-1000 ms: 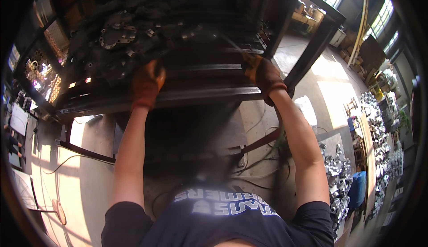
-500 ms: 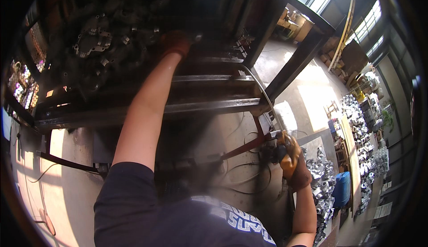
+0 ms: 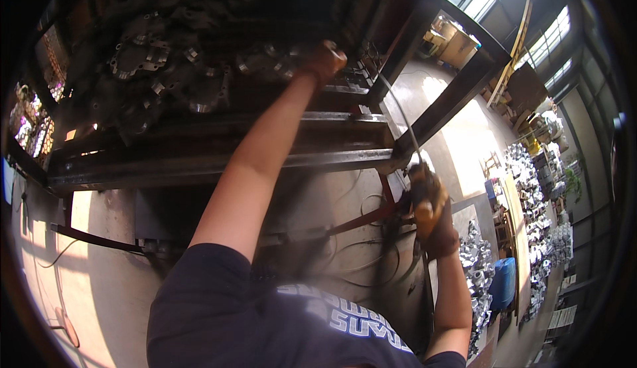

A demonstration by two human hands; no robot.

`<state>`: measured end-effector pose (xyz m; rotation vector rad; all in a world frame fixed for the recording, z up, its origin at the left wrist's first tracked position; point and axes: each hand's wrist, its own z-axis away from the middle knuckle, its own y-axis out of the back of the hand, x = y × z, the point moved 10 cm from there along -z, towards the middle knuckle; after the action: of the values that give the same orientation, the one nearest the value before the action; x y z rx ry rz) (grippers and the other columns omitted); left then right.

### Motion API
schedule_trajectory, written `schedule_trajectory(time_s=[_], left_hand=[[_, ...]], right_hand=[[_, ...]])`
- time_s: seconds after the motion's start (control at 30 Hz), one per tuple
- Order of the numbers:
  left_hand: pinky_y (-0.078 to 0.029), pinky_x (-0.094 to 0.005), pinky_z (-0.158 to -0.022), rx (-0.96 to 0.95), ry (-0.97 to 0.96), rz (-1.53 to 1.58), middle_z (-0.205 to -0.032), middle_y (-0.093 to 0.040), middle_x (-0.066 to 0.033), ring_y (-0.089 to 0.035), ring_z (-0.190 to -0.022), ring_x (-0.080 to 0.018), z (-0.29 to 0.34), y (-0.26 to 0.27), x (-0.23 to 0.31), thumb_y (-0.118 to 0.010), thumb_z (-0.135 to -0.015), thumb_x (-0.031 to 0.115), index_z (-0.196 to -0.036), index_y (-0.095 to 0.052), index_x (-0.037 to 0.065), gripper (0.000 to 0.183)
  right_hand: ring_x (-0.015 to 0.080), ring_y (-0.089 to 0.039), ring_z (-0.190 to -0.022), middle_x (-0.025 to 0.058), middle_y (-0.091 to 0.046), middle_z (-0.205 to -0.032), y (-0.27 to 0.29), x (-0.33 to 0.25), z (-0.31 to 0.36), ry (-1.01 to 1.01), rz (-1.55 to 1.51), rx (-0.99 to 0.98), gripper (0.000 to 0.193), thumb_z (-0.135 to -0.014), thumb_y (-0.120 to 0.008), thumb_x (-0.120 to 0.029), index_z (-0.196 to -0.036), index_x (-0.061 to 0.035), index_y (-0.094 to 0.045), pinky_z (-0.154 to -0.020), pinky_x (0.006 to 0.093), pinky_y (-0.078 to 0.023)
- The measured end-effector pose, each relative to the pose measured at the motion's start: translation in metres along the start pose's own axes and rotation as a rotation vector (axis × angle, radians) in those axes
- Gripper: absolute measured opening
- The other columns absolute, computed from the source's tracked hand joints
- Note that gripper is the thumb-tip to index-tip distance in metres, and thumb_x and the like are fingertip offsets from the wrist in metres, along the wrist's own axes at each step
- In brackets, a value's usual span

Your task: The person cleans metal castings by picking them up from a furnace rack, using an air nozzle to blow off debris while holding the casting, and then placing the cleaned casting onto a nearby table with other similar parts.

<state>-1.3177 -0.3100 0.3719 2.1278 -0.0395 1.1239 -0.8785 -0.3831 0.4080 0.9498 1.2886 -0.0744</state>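
My left hand [image 3: 322, 65], in a dark reddish-brown glove, reaches out over the far right part of a dark metal frame bench [image 3: 232, 167]. Its fingers are curled; a pale spot shows at them, but blur hides what it is. Just left of that hand lie silvery metal castings [image 3: 269, 63], and a flat casting with holes [image 3: 138, 57] is farther left. Low on the right, my right hand [image 3: 434, 225], gloved in brown, is wrapped round a yellow-and-black tool [image 3: 430, 199]. A long thin tube [image 3: 403, 108] runs from this tool up to the bench's right end.
A slanted dark steel beam [image 3: 458, 96] rises right of the bench. Cables or hoses [image 3: 371, 272] curl on the floor below. Piles of silvery castings [image 3: 479, 262], a blue drum [image 3: 504, 283] and a long plank [image 3: 519, 235] lie to the right.
My left hand has moved right and slightly farther away across the bench, uncovering castings. My right hand has shifted a little up and left, and the tool and tube have tilted.
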Motion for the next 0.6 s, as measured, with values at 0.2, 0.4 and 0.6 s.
schedule_trajectory(time_s=[0.2,0.4,0.6], left_hand=[[-0.044,-0.0456,-0.103,0.100,0.164,-0.243,-0.142,-0.050,-0.0192,-0.054,-0.125,-0.0378,-0.005,0.124,-0.080,-0.059,-0.086,0.030,-0.143,-0.042,0.013,0.062],[-0.036,-0.0509,-0.110,0.003,0.322,-0.699,-0.157,-0.028,-0.0178,-0.035,-0.140,-0.0378,0.023,0.125,-0.126,-0.063,-0.083,0.036,-0.151,-0.034,0.020,0.075],[-0.041,-0.0515,-0.105,-0.115,0.326,-0.581,-0.142,-0.050,-0.0199,-0.049,-0.130,-0.0369,-0.014,0.124,-0.168,-0.063,-0.083,0.037,-0.133,-0.060,0.015,0.055]], right_hand=[[0.0390,-0.064,-0.098,0.0166,-0.057,-0.130,-0.048,-0.105,-0.072,0.794,0.667,0.264,0.047,-0.090,-0.059,-0.018,-0.134,-0.0062,-0.052,-0.084,0.0367,-0.052],[0.0348,-0.067,-0.094,0.0146,-0.062,-0.116,-0.065,-0.068,-0.123,0.159,0.720,0.056,0.051,-0.090,-0.056,-0.027,-0.140,-0.0235,-0.049,-0.077,0.0421,-0.055],[0.0377,-0.066,-0.098,0.0196,-0.067,-0.105,-0.071,-0.049,-0.130,0.152,0.647,0.019,0.049,-0.086,-0.060,-0.026,-0.135,-0.0171,-0.055,-0.078,0.0441,-0.054]])
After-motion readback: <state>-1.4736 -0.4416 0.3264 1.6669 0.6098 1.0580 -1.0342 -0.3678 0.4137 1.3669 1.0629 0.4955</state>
